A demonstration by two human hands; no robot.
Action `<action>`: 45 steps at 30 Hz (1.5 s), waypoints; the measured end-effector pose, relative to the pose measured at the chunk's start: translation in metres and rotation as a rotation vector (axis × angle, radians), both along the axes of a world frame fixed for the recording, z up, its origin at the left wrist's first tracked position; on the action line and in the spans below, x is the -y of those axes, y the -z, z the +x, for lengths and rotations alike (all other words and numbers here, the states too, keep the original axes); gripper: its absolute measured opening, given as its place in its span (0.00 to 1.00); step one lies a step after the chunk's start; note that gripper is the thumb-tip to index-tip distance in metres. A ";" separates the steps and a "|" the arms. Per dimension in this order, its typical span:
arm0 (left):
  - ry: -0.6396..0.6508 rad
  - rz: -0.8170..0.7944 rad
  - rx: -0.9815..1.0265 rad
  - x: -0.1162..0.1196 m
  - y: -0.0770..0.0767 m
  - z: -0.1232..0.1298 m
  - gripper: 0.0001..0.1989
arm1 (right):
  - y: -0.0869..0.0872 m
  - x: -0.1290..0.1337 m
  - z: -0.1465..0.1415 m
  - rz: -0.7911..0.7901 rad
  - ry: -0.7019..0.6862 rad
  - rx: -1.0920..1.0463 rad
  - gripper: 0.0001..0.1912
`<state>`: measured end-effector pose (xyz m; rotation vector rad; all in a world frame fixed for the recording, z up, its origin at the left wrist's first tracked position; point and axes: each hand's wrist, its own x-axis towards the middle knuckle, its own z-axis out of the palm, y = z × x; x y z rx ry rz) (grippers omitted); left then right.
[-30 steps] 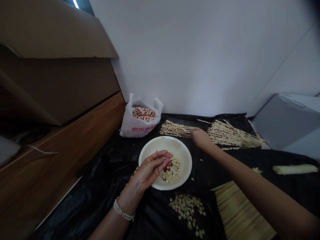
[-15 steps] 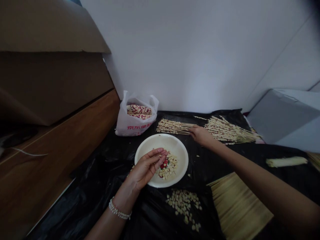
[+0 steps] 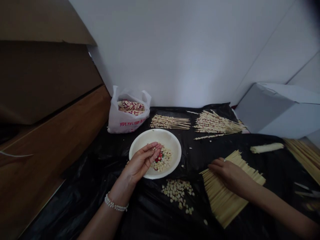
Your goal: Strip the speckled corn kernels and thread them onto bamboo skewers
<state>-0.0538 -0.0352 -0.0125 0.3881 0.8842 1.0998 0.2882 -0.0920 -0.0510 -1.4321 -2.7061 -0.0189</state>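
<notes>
My left hand [image 3: 143, 161] is held over the near left part of a white bowl [image 3: 175, 138], palm up with its fingers curled together; what lies in them is too small to name. Pale kernels [image 3: 167, 160] lie in the bowl. My right hand [image 3: 225, 171] rests over the top left of a stack of bare wooden sticks [image 3: 227, 206], fingers bent down at the sticks, their tips partly hidden. Behind the bowl lies a row of kernel-threaded skewers [image 3: 166, 122], with a wider pile of skewers [image 3: 215, 123] to its right.
A plastic bag [image 3: 125, 124] of speckled corn cobs stands behind the bowl at left. Loose kernels [image 3: 178, 193] lie in front of the bowl. A pale cob [image 3: 267, 148], more sticks [image 3: 303, 156] and scissors [image 3: 307, 191] are at right, before a white box [image 3: 270, 106].
My right hand has moved from the skewer row back toward me, onto the bare sticks. My left hand stays over the bowl. The view has shifted to the right.
</notes>
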 end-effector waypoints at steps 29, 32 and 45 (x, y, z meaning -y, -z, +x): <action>-0.037 0.037 0.111 0.005 0.000 -0.002 0.07 | -0.077 0.016 -0.108 -0.185 0.059 -0.802 0.11; -0.036 0.043 0.105 0.005 0.001 -0.002 0.06 | -0.070 0.010 -0.144 -0.563 0.148 -1.066 0.13; -0.022 0.036 0.055 0.006 0.000 0.001 0.09 | -0.023 0.003 -0.159 -1.066 0.189 -1.395 0.21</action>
